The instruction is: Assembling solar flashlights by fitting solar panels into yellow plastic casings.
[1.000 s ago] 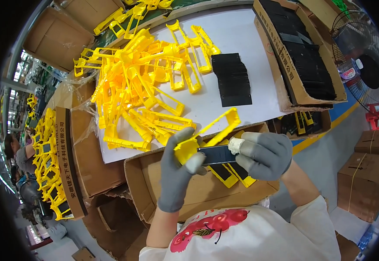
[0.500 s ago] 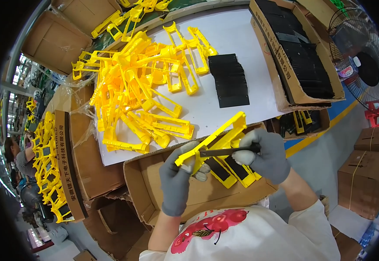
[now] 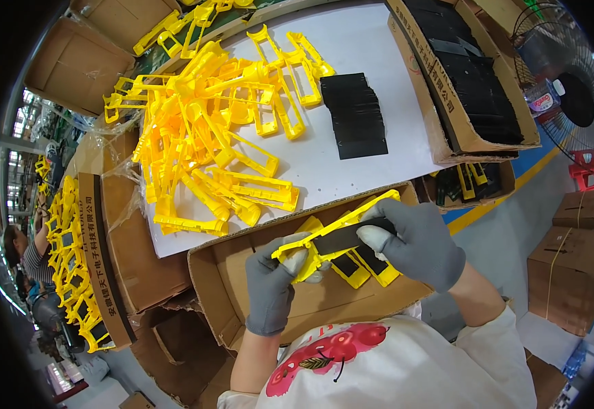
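My left hand point(image 3: 270, 285), in a grey glove, is closed round the left end of a yellow plastic frame point(image 3: 305, 271). A flat black strip point(image 3: 336, 240) lies along the frame's opening, its broad face showing. With my gloved right hand point(image 3: 423, 247) I grip the strip's right end, thumb on its face, fingers behind at the frame's far end. Whether the strip is fully seated I cannot tell. Below, in an open cardboard box point(image 3: 210, 290), rest yellow frames with black strips point(image 3: 351, 271), partly hidden by my hands.
A heap of yellow frames point(image 3: 205, 129) covers the white table's point(image 3: 297, 167) left side. Beside it lies a stack of black strips point(image 3: 353, 116). A carton of black strips point(image 3: 474, 75) stands at right, near a fan point(image 3: 576, 102). Further left is a box of yellow frames point(image 3: 72, 259).
The black strip has turned from edge-on to face-up and now lies along the frame. My right hand has shifted slightly, and the frame has tilted flatter.
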{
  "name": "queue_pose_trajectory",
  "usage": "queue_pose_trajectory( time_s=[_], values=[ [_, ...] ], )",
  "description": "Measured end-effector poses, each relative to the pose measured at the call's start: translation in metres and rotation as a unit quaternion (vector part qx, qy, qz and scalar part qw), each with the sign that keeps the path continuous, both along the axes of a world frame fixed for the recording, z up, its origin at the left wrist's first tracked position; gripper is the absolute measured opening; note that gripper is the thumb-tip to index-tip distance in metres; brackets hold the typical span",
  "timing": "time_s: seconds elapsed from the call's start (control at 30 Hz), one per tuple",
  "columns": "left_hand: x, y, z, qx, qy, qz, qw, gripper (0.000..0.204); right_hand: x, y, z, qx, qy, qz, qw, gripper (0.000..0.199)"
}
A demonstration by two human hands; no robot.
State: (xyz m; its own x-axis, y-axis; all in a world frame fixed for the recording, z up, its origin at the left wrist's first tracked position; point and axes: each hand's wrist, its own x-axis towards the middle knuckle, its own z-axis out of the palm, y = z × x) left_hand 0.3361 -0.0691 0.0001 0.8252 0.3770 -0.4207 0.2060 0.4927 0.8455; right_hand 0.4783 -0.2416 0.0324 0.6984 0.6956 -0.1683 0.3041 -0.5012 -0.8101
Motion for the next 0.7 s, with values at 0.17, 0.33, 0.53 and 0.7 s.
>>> queue_pose_trajectory(
  time_s=[0.17,0.33,0.53,0.7],
  values=[
    [-0.001,0.003,-0.003,-0.012,0.012,-0.006,1.000,0.029,-0.009,0.004,-0.002,0.006,-0.123,0.031,0.992,0.019],
    [-0.003,-0.003,-0.005,-0.001,0.051,0.004,0.999,0.030,-0.003,0.006,-0.020,0.018,-0.091,0.043,0.995,0.019],
    [-0.004,0.000,0.001,0.009,0.058,-0.034,0.998,0.033,-0.004,-0.003,-0.009,-0.055,-0.136,-0.024,0.989,0.041],
    [-0.014,0.000,-0.011,-0.005,0.066,-0.067,0.996,0.033,0.001,-0.016,-0.037,-0.026,0.161,0.016,0.986,0.036]
  ],
)
